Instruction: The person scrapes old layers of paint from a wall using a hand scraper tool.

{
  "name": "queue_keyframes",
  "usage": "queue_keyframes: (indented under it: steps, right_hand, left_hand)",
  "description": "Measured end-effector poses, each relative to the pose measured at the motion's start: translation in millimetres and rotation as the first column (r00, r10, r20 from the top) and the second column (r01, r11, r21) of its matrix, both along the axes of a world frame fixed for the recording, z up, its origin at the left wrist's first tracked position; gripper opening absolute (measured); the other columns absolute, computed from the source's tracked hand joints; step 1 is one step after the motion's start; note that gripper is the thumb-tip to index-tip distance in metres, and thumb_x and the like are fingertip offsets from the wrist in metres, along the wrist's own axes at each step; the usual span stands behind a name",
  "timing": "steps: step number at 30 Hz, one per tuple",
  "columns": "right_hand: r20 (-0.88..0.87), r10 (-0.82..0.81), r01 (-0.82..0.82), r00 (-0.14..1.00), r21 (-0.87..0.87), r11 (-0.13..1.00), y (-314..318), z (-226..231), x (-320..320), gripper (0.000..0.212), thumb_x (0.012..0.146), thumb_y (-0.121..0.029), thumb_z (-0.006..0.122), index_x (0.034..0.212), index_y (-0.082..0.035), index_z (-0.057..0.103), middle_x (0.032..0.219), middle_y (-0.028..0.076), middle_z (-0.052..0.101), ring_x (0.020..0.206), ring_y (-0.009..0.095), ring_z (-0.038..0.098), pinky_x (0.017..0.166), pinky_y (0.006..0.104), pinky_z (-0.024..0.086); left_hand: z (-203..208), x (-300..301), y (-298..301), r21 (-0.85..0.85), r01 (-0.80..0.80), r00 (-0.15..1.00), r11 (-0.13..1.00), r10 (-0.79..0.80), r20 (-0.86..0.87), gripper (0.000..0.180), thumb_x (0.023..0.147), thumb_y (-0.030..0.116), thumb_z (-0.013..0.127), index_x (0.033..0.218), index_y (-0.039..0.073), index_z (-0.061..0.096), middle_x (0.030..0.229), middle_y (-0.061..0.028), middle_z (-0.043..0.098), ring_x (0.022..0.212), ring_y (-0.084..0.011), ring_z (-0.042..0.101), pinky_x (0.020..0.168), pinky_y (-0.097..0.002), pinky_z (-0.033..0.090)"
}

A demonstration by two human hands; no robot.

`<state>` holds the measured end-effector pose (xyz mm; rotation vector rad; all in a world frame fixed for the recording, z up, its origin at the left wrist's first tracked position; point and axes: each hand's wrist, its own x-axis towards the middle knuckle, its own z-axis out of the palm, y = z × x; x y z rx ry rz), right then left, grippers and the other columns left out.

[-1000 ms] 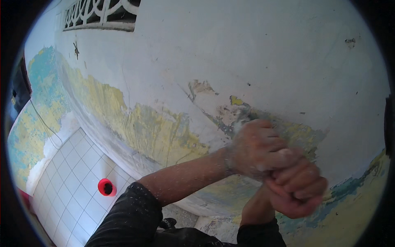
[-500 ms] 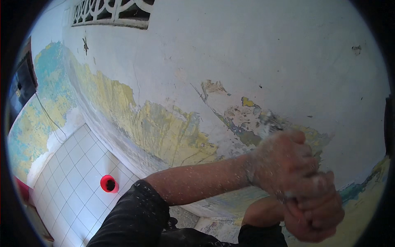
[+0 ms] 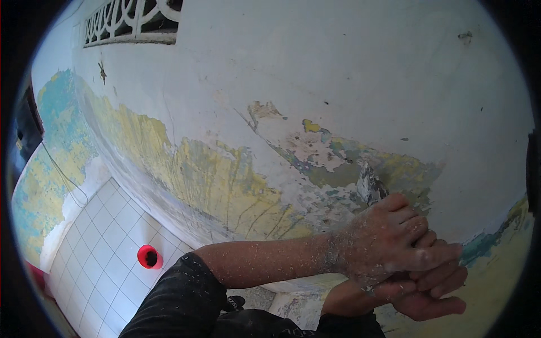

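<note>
Two bare hands, one scraper (image 3: pixel 370 185), one red bucket (image 3: pixel 150 257) with dark contents and one white openwork vent (image 3: pixel 132 23) are in view. One small fitting (image 3: pixel 465 38) sticks out of the wall (image 3: pixel 293 62) at upper right, too small to identify.

The wall is white above; below, ragged patches of yellow, grey-green and teal show where the top coat is missing. To the left, a cord (image 3: pixel 63 170) hangs down it. Pale square tiles cover the floor (image 3: pixel 98 253) at lower left, and the bucket stands on them.

The scraper's metal blade lies against the patchy part of the wall, just beyond the upper side of the left hand (image 3: pixel 389 241). That hand is curled around the tool; its handle is hidden. The right hand (image 3: pixel 427 297) sits below, touching the left; whether its fingers also grip the handle cannot be told. Pale flecks cover the left forearm (image 3: pixel 270 262).
</note>
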<state>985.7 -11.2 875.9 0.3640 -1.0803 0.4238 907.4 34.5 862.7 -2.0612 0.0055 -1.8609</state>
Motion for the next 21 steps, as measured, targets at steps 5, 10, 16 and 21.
queue_keyframes:
  steps: [5, 10, 16, 21]
  right_hand:
    - [0.029, -0.016, 0.014, 0.999, 0.073, 0.997, 8, -1, 14, 0.053, 0.103, -0.052, 0.027, 0.068, -0.013, 0.036, 0.055, -0.002, 0.033, 0.043, 0.012, 0.028, 0.041, 0.0268, 0.025]
    - [-0.190, 0.017, -0.017, 0.982, 0.001, 1.000, -3, -5, 16, 0.053, 0.103, -0.051, 0.029, 0.066, -0.014, 0.035, 0.053, -0.002, 0.030, 0.040, 0.013, 0.022, 0.040, 0.0262, 0.024]
    - [0.311, -0.210, 0.169, 0.927, 0.153, 0.974, 25, -17, 15, 0.043, 0.103, -0.034, 0.040, 0.066, -0.013, 0.038, 0.052, -0.001, 0.036, 0.040, 0.014, 0.032, 0.041, 0.0282, 0.031]
    - [-0.086, -0.027, 0.036, 0.996, 0.098, 0.995, 8, -5, 11, 0.046, 0.103, -0.035, 0.044, 0.065, -0.009, 0.039, 0.052, 0.001, 0.035, 0.041, 0.014, 0.035, 0.039, 0.0273, 0.029]
  left_hand:
    - [14, -2, -4, -0.312, -0.069, 0.975, 0.947, -0.002, -0.224, 0.061, 0.080, 0.055, 0.059, 0.118, 0.008, 0.054, 0.063, -0.0027, 0.053, 0.059, -0.0246, 0.060, 0.061, -0.0384, 0.045]
    - [4, 9, 1, -0.122, -0.081, 0.991, 0.989, 0.068, -0.112, 0.062, 0.075, 0.061, 0.063, 0.104, 0.006, 0.057, 0.063, -0.0048, 0.056, 0.058, -0.0225, 0.060, 0.056, -0.0368, 0.045]
    - [-13, -6, 20, -0.164, -0.002, 1.000, 0.987, 0.004, 0.010, 0.053, 0.070, 0.051, 0.065, 0.101, 0.007, 0.060, 0.065, -0.0002, 0.055, 0.057, -0.0188, 0.059, 0.054, -0.0351, 0.042]
    - [3, 6, 7, -0.102, -0.003, 1.000, 0.995, 0.002, -0.005, 0.055, 0.071, 0.052, 0.066, 0.103, 0.007, 0.061, 0.066, -0.0002, 0.056, 0.057, -0.0181, 0.059, 0.053, -0.0352, 0.041]
